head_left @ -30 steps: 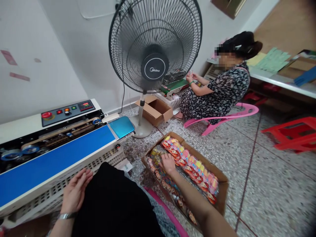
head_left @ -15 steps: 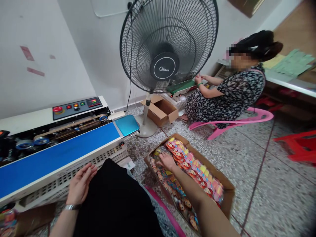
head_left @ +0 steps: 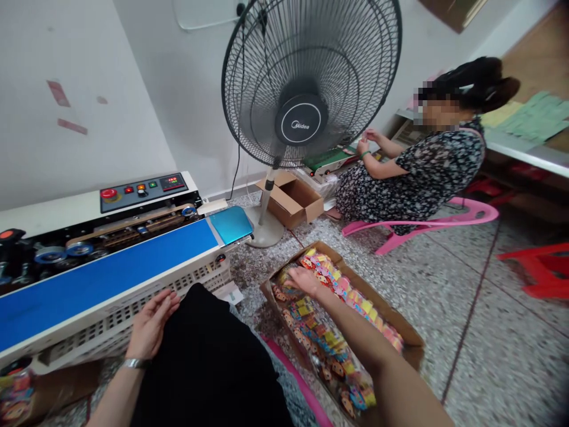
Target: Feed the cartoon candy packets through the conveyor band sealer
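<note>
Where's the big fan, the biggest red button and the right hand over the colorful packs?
Big fan (head_left: pixel 302 121): head view, on its round middle hub.
Biggest red button (head_left: pixel 108 193): head view, on its top.
Right hand (head_left: pixel 304 281): head view, on the hand's middle.

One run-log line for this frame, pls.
left hand: loosely open, near blue conveyor belt | right hand: open over cardboard box of cartoon-print packets, contact unclear | Midea fan: beyond box
</note>
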Motion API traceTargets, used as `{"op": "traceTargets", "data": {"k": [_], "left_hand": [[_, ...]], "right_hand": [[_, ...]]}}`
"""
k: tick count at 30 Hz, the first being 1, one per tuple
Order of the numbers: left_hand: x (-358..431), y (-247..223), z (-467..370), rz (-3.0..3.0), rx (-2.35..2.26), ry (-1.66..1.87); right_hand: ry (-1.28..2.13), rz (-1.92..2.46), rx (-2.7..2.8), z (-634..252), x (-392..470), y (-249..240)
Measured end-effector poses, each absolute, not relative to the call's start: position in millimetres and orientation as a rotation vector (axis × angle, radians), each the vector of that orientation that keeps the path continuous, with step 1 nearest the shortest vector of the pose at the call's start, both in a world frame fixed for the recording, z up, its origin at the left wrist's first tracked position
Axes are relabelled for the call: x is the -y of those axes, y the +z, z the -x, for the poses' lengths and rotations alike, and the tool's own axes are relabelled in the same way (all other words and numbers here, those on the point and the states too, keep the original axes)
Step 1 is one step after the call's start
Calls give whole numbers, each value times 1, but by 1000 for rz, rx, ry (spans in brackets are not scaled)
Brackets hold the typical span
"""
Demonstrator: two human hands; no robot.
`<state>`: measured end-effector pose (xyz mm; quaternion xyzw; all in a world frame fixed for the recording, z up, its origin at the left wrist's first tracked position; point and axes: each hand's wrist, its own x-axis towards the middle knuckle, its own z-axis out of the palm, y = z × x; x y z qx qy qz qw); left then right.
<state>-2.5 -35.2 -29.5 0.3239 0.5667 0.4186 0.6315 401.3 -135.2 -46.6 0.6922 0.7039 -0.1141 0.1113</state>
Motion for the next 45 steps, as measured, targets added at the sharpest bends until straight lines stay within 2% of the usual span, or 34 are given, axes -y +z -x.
{"op": "traceTargets", "data": {"k": [6, 10, 15, 20, 28, 31, 35, 38, 39, 42, 45], "left_hand": [[50, 6, -53, -1018, -1171, 829], [58, 41, -109, -1072, -807, 766], [58, 54, -131, -909, -420, 599], [56, 35, -97, -825, -506, 553], [69, 11, -67, -516, -779, 662], [71, 9, -63, -497, -810, 703], [68, 18, -51, -497, -898, 805], [62, 31, -39, -530, -868, 917], [59, 35, -35, -541, -854, 965], [48, 41, -24, -565, -839, 1076], [41, 43, -17, -604, -837, 1123]], "right_hand": [[-223, -1910, -2224, -402, 106, 38], [-251, -1716, -2393, -366, 77, 99], [-368, -1294, -2634, -298, 43, 135], [-477, -974, -2621, -249, 14, 131], [-552, -940, -2673, -191, -16, 110], [-683, -1040, -2687, -182, -21, 115], [-802, -1444, -3086, -197, -9, 133], [-1090, -2084, -3101, -217, 6, 124], [-1242, -2180, -3030, -221, 9, 114], [-1775, -2120, -2790, -217, 15, 76], [-1957, -2111, -2696, -197, 21, 53]]}}
